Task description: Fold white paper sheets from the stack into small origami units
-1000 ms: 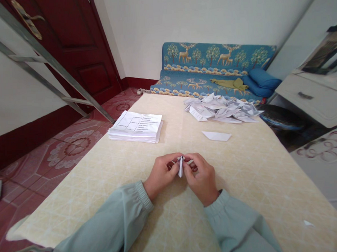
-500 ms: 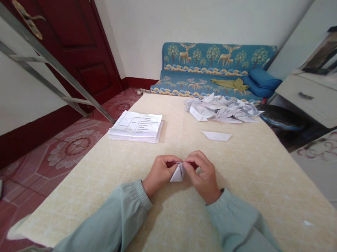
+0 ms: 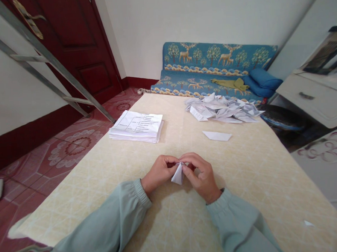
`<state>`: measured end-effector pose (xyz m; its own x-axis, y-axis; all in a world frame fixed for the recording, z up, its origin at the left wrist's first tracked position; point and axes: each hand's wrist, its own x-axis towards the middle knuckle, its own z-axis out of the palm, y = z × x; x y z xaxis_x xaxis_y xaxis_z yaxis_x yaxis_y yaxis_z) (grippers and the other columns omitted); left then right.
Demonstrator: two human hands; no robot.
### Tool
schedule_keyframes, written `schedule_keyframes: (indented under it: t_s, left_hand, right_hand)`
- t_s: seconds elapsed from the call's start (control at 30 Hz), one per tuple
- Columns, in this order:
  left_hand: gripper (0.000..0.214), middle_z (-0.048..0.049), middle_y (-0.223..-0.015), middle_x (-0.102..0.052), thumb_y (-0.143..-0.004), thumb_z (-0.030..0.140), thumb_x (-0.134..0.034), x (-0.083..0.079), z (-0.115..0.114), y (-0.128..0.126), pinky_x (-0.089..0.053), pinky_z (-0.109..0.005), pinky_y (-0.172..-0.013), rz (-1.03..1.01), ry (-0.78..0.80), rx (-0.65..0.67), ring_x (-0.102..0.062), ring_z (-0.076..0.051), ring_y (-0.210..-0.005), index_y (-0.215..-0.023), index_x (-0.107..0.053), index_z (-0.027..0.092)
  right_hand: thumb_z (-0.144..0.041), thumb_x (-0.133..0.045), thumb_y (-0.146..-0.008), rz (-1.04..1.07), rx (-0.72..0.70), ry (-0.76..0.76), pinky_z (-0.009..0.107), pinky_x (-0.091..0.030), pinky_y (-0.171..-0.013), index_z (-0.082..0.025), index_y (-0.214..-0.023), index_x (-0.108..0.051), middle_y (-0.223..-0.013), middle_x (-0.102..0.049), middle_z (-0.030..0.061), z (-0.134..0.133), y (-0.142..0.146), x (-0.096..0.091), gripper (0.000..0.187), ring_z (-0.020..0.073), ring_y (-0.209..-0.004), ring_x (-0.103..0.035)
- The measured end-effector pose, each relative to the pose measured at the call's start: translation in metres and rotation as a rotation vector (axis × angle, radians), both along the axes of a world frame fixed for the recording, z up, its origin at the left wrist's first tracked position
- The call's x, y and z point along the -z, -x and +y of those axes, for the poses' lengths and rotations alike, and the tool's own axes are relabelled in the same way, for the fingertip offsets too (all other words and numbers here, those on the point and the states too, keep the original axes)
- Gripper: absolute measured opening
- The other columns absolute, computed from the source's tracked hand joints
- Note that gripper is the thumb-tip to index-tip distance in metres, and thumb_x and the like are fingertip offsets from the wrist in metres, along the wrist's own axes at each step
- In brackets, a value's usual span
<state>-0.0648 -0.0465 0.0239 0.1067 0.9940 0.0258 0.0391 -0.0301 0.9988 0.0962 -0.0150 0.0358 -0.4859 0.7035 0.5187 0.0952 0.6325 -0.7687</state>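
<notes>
My left hand (image 3: 159, 174) and my right hand (image 3: 201, 177) meet over the middle of the cream table (image 3: 130, 158). Between their fingertips they pinch a small white folded paper piece (image 3: 178, 174), a pointed triangular shape standing on its lower edge just above the tabletop. Both hands have the fingers curled tight around it, and part of the paper is hidden behind my right thumb. Both sleeves are pale green.
A stack of printed sheets (image 3: 136, 126) lies at the left. One flat folded paper (image 3: 217, 135) lies beyond my hands, and a heap of folded paper pieces (image 3: 223, 109) sits at the far right. A blue patterned sofa (image 3: 216, 69), a dark red door (image 3: 68, 44), a metal ladder (image 3: 41, 68) and a white cabinet (image 3: 314, 99) surround the table.
The paper piece has been turned and spread from a narrow upright sliver into a wider triangle. Both hands have dropped slightly toward the table and stayed pinched on it.
</notes>
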Motion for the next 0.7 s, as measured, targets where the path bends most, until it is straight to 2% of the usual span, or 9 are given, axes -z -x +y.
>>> schedule_keyframes:
  t_s: [0.1,0.2,0.33,0.43,0.53,0.63,0.7]
  left_hand:
    - [0.028,-0.0003,-0.057,-0.060,-0.071,0.038,-0.067,0.000,0.000,0.001,-0.040,-0.020,-0.050,-0.030,0.018,0.032,-0.050,-0.010,-0.052,-0.071,-0.071,0.010]
    - [0.028,-0.0006,-0.058,-0.061,-0.065,0.037,-0.073,0.000,0.000,0.001,-0.040,-0.021,-0.050,-0.074,0.030,0.061,-0.050,-0.010,-0.051,-0.070,-0.070,0.009]
    - [0.028,0.0003,-0.056,-0.059,-0.058,0.034,-0.078,0.004,0.001,0.000,-0.038,-0.019,-0.048,-0.114,0.066,0.000,-0.048,-0.008,-0.048,-0.064,-0.066,0.009]
    - [0.029,-0.0006,-0.059,-0.061,-0.058,0.034,-0.078,0.006,0.003,-0.001,-0.040,-0.020,-0.049,-0.151,0.084,-0.026,-0.051,-0.009,-0.050,-0.067,-0.066,0.010]
    - [0.026,-0.0037,-0.068,-0.066,-0.064,0.034,-0.074,0.004,0.005,-0.001,-0.044,-0.022,-0.056,-0.154,0.049,-0.106,-0.056,-0.012,-0.059,-0.074,-0.068,0.011]
    - [0.026,-0.0063,-0.081,-0.068,-0.073,0.036,-0.066,-0.003,0.004,-0.001,-0.048,-0.023,-0.063,-0.146,0.005,-0.219,-0.060,-0.015,-0.072,-0.084,-0.069,0.012]
    - [0.029,-0.0078,-0.093,-0.067,-0.078,0.038,-0.061,-0.008,0.001,-0.001,-0.050,-0.025,-0.068,-0.167,-0.003,-0.218,-0.062,-0.018,-0.083,-0.093,-0.068,0.014]
  right_hand:
    - [-0.022,-0.056,-0.083,-0.008,0.009,0.011,0.026,-0.045,-0.058,-0.021,-0.091,-0.064,-0.089,-0.061,0.0051,0.001,0.001,0.001,0.011,0.0143,-0.070,-0.055]
    - [-0.022,-0.059,-0.080,-0.020,-0.033,-0.004,0.028,-0.046,-0.063,-0.021,-0.097,-0.064,-0.089,-0.058,0.0049,0.001,0.001,0.001,0.017,0.0156,-0.076,-0.055]
    - [-0.019,-0.061,-0.077,0.000,-0.088,-0.003,0.030,-0.046,-0.069,-0.021,-0.090,-0.066,-0.090,-0.056,0.0049,0.000,0.003,-0.001,0.014,0.0167,-0.081,-0.056]
    - [-0.018,-0.060,-0.077,0.035,-0.080,0.017,0.030,-0.046,-0.070,-0.020,-0.082,-0.064,-0.087,-0.057,0.0043,0.000,0.004,-0.002,0.007,0.0169,-0.081,-0.056]
    - [-0.020,-0.058,-0.079,0.049,0.000,0.045,0.027,-0.044,-0.063,-0.019,-0.078,-0.062,-0.080,-0.057,0.0028,0.003,0.002,0.001,0.004,0.0153,-0.073,-0.055]
    - [-0.020,-0.058,-0.079,0.012,0.148,0.031,0.025,-0.039,-0.054,-0.019,-0.075,-0.060,-0.076,-0.056,0.0010,0.007,0.000,0.005,0.004,0.0122,-0.061,-0.050]
    - [-0.018,-0.058,-0.078,-0.041,0.222,-0.024,0.025,-0.039,-0.054,-0.020,-0.075,-0.059,-0.076,-0.057,0.0006,0.008,-0.001,0.008,0.004,0.0116,-0.060,-0.049]
